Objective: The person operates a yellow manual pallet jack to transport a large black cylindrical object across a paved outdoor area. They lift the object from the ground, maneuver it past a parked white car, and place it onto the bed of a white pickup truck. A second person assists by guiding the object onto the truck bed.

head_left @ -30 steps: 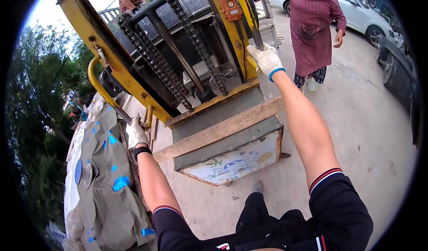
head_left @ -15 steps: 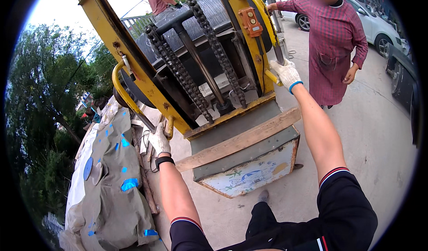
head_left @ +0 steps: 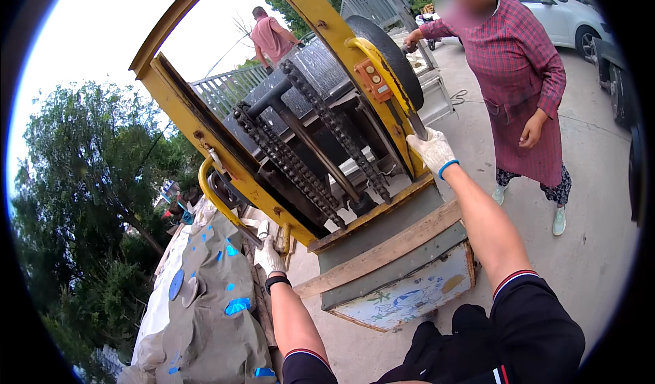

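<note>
A yellow lift stacker (head_left: 185, 121) stands tilted in view in front of me, with two drive chains (head_left: 334, 121) and a central steel rod (head_left: 310, 135). Both my hands wear white knitted gloves. My left hand (head_left: 269, 253) is closed round the metal end of the left handle (head_left: 210, 183). At the right handle (head_left: 399, 89), my right hand (head_left: 434, 150) grips the lower metal part. An orange push-button box (head_left: 372, 80) hangs beside that handle. Between my arms is the stacker's grey base cover (head_left: 382, 210), with a wooden plank (head_left: 389, 246) across it and a painted panel (head_left: 409, 290) below.
A co-worker in a red checked smock (head_left: 515, 77) stands at the right, one hand near the machine. Another person (head_left: 271, 37) is behind a large wrapped roll (head_left: 321, 63). A grey tarp (head_left: 211, 316) covers a heap at left. A white car (head_left: 546, 16) is parked behind.
The stacker has shifted right and slightly down in view, along with the tarp. My hands keep their grips. The co-worker at the right leans forward more, and their feet now show.
</note>
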`<state>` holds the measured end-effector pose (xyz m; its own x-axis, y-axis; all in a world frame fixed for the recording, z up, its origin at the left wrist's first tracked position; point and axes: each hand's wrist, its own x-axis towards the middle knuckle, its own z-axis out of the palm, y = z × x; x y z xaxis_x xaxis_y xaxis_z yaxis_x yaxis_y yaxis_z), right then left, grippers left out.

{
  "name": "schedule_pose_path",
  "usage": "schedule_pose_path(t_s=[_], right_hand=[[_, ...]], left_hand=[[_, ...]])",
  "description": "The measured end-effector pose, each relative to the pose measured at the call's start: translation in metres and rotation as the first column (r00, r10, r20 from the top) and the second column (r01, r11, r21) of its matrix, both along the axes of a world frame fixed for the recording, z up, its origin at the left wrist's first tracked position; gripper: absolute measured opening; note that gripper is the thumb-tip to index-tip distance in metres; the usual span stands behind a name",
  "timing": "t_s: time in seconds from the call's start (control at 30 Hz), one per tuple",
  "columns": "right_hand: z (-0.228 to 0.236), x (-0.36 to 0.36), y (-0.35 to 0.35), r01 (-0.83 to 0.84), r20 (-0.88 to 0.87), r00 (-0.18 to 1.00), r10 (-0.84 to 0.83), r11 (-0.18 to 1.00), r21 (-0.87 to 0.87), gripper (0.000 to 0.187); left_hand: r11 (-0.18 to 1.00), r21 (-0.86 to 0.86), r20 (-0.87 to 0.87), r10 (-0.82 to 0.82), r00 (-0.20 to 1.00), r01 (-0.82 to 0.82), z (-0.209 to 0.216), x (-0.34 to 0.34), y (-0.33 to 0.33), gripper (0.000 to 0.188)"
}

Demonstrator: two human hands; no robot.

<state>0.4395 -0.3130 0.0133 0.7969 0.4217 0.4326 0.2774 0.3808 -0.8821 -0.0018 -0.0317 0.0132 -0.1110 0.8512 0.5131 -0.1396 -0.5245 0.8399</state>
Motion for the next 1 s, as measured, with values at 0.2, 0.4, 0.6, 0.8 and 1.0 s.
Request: schedule_pose_path(t_s=[0.2,0.4,0.6,0.8,1.0], right_hand=[[0.003,-0.016,0.000,0.055,0.149,0.988,-0.046,0.997,-0.060,0.033],[0.004,0.003,0.001,0.241,0.224,0.953,-0.204,0.958,-0.153,0.038],[0.006,-0.012,0.016,0.236,0.185,0.958,-0.219,0.969,-0.072,0.037],[-0.019,-0.035,-0.011,0.197,0.119,0.975,-0.187,0.977,-0.077,0.034],[0.005,-0.042,-0.021,0.216,0.124,0.972,-0.200,0.968,-0.128,0.037]], left_hand=[[0.993,0.010,0.107,0.117,0.987,-0.119,-0.003,-0.018,0.013,0.008],[0.996,-0.062,0.128,0.076,0.989,-0.068,0.001,0.024,0.003,0.014],[0.997,-0.078,-0.098,0.022,0.995,-0.029,0.034,-0.001,-0.030,0.060],[0.991,-0.056,-0.349,0.092,0.933,-0.118,0.019,-0.019,-0.009,0.082],[0.987,-0.080,-0.170,0.126,0.977,-0.142,0.019,-0.001,-0.017,0.028]])
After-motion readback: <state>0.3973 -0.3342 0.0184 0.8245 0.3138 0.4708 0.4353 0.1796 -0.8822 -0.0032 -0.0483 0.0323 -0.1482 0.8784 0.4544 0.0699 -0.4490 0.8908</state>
